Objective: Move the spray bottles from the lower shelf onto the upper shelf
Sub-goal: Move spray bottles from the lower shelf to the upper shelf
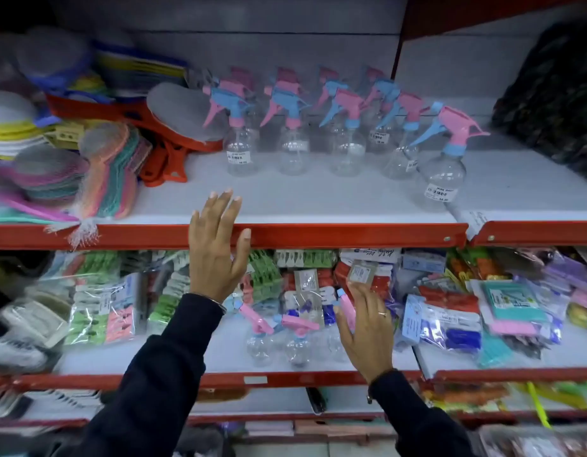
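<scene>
Several clear spray bottles (238,153) with pink and blue trigger heads stand in rows on the white upper shelf (318,201); one (445,173) stands apart at the front right. On the lower shelf (216,352), two small bottles (259,344) (297,347) stand side by side. The pink head of a third bottle (347,308) pokes out between the thumb and fingers of my right hand (367,331), which is spread over it; its body is hidden. My left hand (216,255) lies open on the upper shelf's red front edge, holding nothing.
Stacked mesh strainers and orange-handled utensils (166,159) crowd the upper shelf's left. A dark bundle (555,94) sits at its right. Bags of clothes pegs (97,311) and packets (450,311) fill the lower shelf behind and beside the bottles.
</scene>
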